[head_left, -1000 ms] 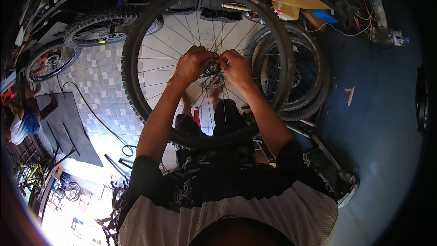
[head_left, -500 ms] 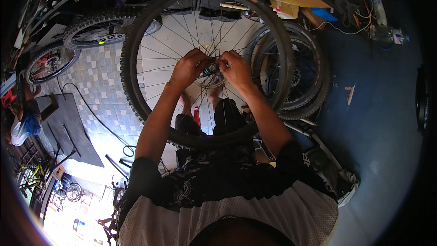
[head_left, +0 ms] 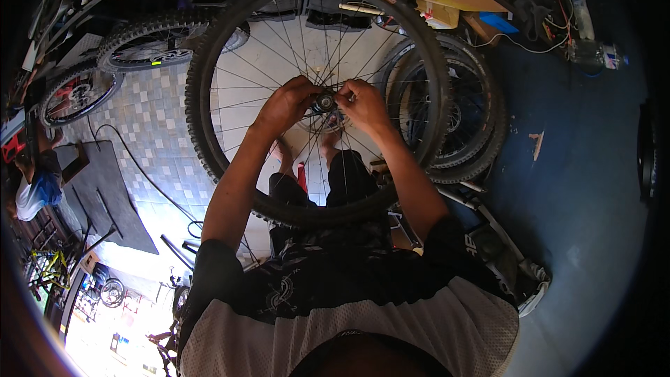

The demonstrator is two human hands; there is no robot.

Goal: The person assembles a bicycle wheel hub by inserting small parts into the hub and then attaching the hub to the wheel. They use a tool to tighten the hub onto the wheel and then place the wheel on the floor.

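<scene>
A bicycle wheel [head_left: 198, 106] with a knobby black tyre and thin dark spokes lies before me, its hub [head_left: 325, 102] facing up. At the hub's left side my left hand [head_left: 287, 103] has its fingers curled closed, the tips against the edge. On the opposite side my right hand [head_left: 364, 106] pinches thumb and fingers together close to the hub's upper right edge. Whatever sits between the fingertips is too small to make out. Below the hub a brake disc [head_left: 313, 126] shows partly through the spokes.
More wheels [head_left: 481, 105] lean at the right, partly behind this one. Other knobby wheels [head_left: 150, 47] stand at the upper left. A black hose [head_left: 150, 180] runs over the tiled floor. A plastic bottle [head_left: 593, 54] lies at the upper right. Another person [head_left: 38, 192] is at the far left.
The hub has shifted very slightly to the right. My right hand's fingers have changed their pinch a little; both hands stay at the hub.
</scene>
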